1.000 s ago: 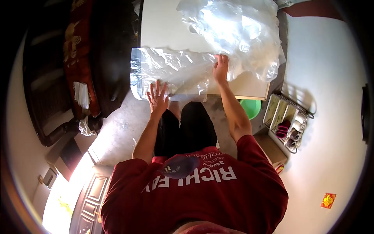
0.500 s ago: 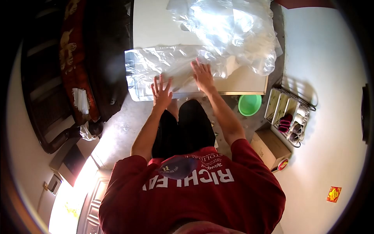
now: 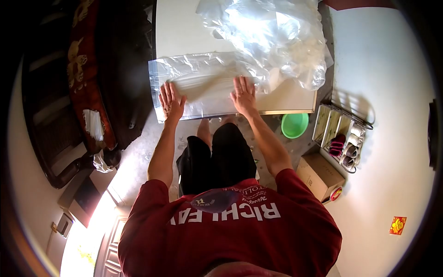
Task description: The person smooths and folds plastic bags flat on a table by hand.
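**Left hand (image 3: pixel 171 102), right hand (image 3: pixel 243 96) lying on plastic sheet (image 3: pixel 205 76)**

In front of me, somebody in a red shirt (image 3: pixel 230 244) is facing a pale table (image 3: pixel 180 32). The sheet's left end is jutting past the table's edge. Crumpled plastic (image 3: pixel 281 41) is gleaming beyond the right hand. A green basin (image 3: pixel 294 126) is sitting near the shoe rack (image 3: pixel 331 122).

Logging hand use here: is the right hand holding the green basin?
No, the right hand rests palm-down on the clear plastic, apart from the green basin.
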`<act>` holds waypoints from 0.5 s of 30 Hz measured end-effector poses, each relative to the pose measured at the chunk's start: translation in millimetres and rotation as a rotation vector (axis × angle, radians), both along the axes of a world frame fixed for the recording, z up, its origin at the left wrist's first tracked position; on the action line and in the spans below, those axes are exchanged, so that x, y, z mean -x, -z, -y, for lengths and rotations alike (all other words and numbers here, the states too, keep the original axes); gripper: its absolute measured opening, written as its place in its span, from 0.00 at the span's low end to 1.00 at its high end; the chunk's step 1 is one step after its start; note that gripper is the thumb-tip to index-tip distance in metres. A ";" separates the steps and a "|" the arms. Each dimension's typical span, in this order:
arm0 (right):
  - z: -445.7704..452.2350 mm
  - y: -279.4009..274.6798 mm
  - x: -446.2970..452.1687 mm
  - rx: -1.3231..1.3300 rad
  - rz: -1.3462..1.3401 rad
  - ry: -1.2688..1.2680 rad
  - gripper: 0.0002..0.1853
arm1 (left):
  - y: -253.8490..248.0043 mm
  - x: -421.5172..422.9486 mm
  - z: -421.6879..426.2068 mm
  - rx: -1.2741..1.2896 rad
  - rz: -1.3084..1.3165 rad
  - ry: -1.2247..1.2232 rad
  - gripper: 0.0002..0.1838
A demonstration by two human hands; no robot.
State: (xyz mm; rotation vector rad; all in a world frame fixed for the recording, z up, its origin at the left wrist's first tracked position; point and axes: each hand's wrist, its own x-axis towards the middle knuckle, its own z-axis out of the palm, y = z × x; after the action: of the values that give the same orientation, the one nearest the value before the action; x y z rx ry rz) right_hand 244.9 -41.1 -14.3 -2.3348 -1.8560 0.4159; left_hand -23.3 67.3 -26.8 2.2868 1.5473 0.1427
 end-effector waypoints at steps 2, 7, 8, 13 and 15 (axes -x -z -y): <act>-2.4 -3.6 -2.9 -0.099 -0.017 0.049 0.33 | 3.8 6.8 -1.6 -0.040 -0.041 0.009 0.39; -27.7 -16.3 51.4 -0.139 -0.144 -0.077 0.27 | -7.5 -31.2 -7.8 -0.087 -0.102 0.159 0.34; -42.2 -22.1 62.7 -0.188 -0.187 -0.132 0.25 | -6.1 -42.1 -11.3 -0.082 -0.065 0.226 0.33; -91.9 8.4 76.5 -0.244 -0.313 -0.148 0.24 | 0.0 -70.3 -32.5 -0.024 0.113 0.205 0.32; -94.9 24.4 55.4 -0.244 -0.118 -0.135 0.25 | 5.0 -63.3 -45.1 -0.115 0.104 0.139 0.32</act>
State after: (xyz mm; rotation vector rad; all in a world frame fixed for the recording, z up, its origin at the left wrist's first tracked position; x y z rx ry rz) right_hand 189.4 53.8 -38.7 -1.9940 -1.8958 0.3137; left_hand 40.0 112.4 -31.8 2.4257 1.3559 0.3159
